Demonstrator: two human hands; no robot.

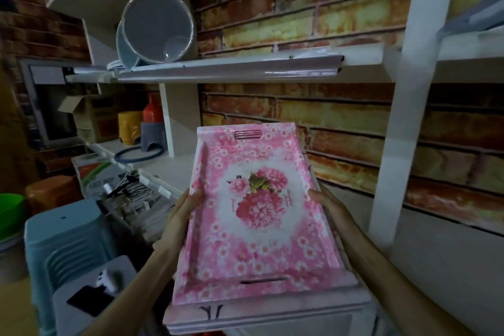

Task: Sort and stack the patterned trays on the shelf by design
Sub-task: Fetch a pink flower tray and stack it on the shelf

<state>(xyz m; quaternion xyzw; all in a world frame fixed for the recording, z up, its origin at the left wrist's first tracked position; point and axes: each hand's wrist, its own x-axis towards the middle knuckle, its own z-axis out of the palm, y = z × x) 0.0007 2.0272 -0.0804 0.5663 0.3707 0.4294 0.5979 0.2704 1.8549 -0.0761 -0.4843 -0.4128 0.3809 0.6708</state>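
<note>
**2 hands on a pink floral tray above a stack**

2 bare hands are seen at the long sides of a pink floral tray (259, 215), which is held tilted, its far end raised toward the brick-patterned wall (327, 22). The left hand (182, 215) is curled round the tray's left rim, with the thumb laid over the inner edge and the fingers hidden beneath. The right hand (327, 204) is wrapped round the right rim in the same manner, thumb on top. A slotted handle is cut into each short end of the tray, and a cluster of large pink blooms with green leaves is printed in its white centre.

Directly under the held tray, a stack of pink trays (267, 316) is visible, its near rim marked with dark handwritten strokes. Whether the held tray is touching the stack cannot be told. The stack is placed at the front of the lower white shelf (450, 267).

On the upper shelf (231, 68), grey round basins (158, 27) are leaned on their sides at the left end. A white upright post (403, 117) is set to the right of the tray. At the left, a light blue plastic stool (62, 248), a green basin (11, 213), an orange container (129, 125) and a cardboard box (90, 114) are seen.
</note>
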